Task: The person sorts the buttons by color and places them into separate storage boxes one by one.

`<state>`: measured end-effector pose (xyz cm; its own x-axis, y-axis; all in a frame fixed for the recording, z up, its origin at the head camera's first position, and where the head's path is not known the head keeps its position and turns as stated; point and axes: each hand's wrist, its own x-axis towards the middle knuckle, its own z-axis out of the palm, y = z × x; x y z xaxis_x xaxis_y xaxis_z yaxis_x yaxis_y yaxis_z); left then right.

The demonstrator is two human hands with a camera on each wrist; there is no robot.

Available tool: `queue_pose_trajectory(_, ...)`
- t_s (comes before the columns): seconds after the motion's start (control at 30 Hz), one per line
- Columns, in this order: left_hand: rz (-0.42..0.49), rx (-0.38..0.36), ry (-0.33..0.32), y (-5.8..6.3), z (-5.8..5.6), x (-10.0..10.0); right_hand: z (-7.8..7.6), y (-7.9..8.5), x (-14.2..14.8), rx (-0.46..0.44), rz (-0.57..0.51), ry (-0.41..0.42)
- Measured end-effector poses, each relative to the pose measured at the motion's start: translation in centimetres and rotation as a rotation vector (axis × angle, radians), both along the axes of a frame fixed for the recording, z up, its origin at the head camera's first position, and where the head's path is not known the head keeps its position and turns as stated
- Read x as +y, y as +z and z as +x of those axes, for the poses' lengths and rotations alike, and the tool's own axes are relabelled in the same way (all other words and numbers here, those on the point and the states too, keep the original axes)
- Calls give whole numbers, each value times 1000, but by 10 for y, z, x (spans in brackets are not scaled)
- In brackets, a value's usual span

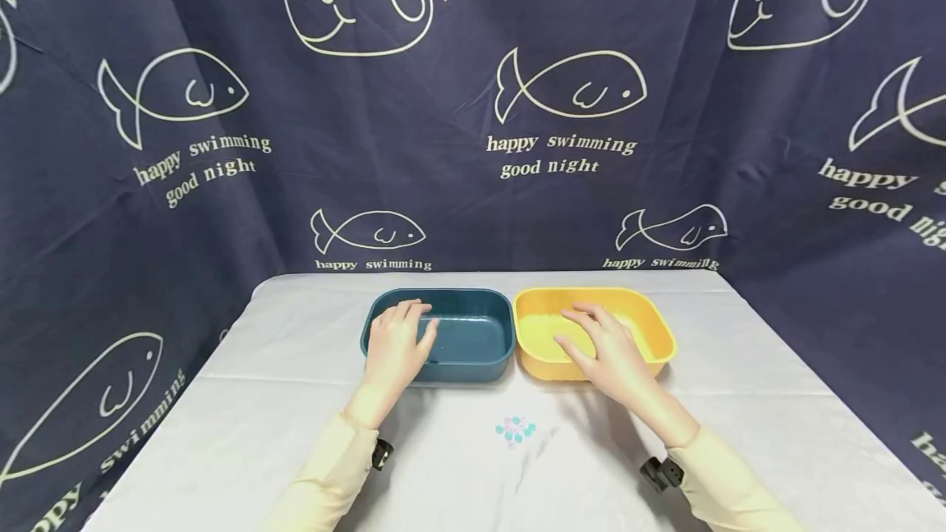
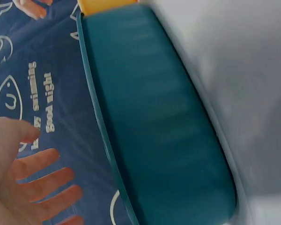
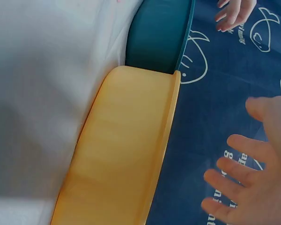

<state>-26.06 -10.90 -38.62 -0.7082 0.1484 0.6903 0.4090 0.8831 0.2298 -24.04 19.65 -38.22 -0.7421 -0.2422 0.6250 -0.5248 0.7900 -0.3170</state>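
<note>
A dark teal bin and a yellow bin stand side by side on the table. My left hand hovers over the left part of the teal bin, fingers relaxed and slightly bent, holding nothing. Over the yellow bin hangs my right hand, its fingers spread and bent a little, also with nothing in it. In the wrist views, both the left hand and the right hand show above the bins' rims. In front of the bins lies a small cluster of pink and turquoise beads.
A white cloth covers the table. Behind and at both sides hangs a navy curtain printed with fish, whales and words. Each wrist wears a small black camera, the left wrist camera and the right wrist camera.
</note>
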Motion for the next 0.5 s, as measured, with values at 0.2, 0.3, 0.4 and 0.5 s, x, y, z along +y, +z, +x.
queue_pose_trajectory(0.2, 126, 45, 0, -1, -15, -14, 2, 0, -3, 57, -44, 56)
queue_pose_trajectory(0.3, 207, 5, -11, -3, -20, -24, 4, -2, -6, 54, -43, 93)
queue_pose_trajectory(0.4, 305, -79, -5, -5, -22, -33, 7, -4, -10, 43, -27, 128)
queue_pose_trajectory(0.5, 394, -145, 8, -9, -25, -42, 11, -6, -14, 16, -9, 151)
